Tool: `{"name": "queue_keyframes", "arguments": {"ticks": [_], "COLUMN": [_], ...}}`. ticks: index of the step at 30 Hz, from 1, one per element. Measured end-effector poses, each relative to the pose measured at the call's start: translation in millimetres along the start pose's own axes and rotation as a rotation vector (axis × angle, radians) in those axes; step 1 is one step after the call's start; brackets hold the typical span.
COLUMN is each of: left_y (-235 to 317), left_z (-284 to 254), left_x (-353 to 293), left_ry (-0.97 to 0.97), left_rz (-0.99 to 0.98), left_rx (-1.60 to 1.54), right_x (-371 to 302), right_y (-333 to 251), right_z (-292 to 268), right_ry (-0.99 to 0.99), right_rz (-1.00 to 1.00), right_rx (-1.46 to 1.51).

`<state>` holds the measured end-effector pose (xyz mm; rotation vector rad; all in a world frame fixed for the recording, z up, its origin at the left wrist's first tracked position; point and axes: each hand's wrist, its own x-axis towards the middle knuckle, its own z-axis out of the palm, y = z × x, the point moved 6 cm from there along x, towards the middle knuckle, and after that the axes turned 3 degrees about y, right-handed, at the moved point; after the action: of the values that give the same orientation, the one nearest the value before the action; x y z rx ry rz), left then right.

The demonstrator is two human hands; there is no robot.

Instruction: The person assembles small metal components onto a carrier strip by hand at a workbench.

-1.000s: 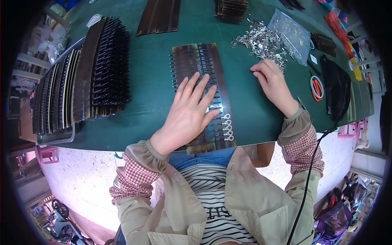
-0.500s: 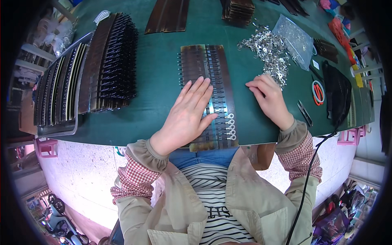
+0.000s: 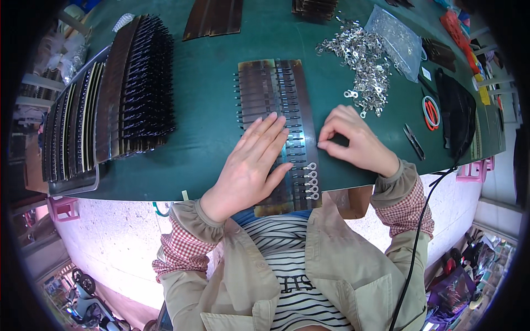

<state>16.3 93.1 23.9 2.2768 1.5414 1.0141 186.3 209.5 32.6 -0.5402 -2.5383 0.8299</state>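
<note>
A brown, flat board (image 3: 256,91) lies in front of me, overhanging the table's near edge. Down its length runs a row of dark pins (image 3: 288,99). Several silver ring terminals (image 3: 312,182) sit on the pins at the near end. My left hand (image 3: 251,157) rests flat on the board, fingers stretched out. Just right of the board, my right hand (image 3: 356,140) has thumb and fingertips pinched together; whatever may be between them is too small to make out. Beyond that hand spreads a heap of loose ring terminals (image 3: 367,77).
At the left, a metal tray (image 3: 91,185) holds upright boards beside a thick stack of pinned boards (image 3: 146,83). A clear plastic bag (image 3: 395,41), snips (image 3: 414,142), orange-handled scissors (image 3: 430,113) and a black pouch (image 3: 458,118) lie right. More brown boards (image 3: 214,19) lie at the back.
My right hand has moved from the edge of the terminal heap toward me and left, to beside the board. My left hand stays flat on the board. The view has shifted slightly.
</note>
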Motion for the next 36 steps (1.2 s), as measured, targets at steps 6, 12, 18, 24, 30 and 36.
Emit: {"name": "queue_keyframes", "arguments": {"ticks": [6,12,18,24,30,36], "left_y": [-1.0,-0.4,0.3,2.2,8.3,12.6], "left_z": [-0.1,0.2,-0.5,-4.9,-6.2,0.1], "left_x": [0.7,1.3,2.2,-1.6,-4.1,-4.6], "left_ry": [-0.013,-0.006,-0.01,-0.044,-0.119,-0.171], "left_rz": [-0.038,-0.042,-0.043,-0.018,0.028,0.07], "left_rx": [-0.012,-0.01,-0.015,-0.064,-0.076,0.014], "right_x": [-3.1,-4.5,-9.8,-20.3,-42.3,-49.8], "right_y": [-21.6,-26.9,-27.5,-28.6,-28.6,-38.7], "right_z": [20.1,24.2,26.8,24.3,12.3,17.4], "right_ry": [-0.083,-0.002,0.039,0.124,0.158,0.074], "right_rz": [-0.097,-0.124,-0.095,-0.106,-0.14,-0.216], "right_rx": [0.05,0.026,0.03,0.029,-0.052,-0.184]}}
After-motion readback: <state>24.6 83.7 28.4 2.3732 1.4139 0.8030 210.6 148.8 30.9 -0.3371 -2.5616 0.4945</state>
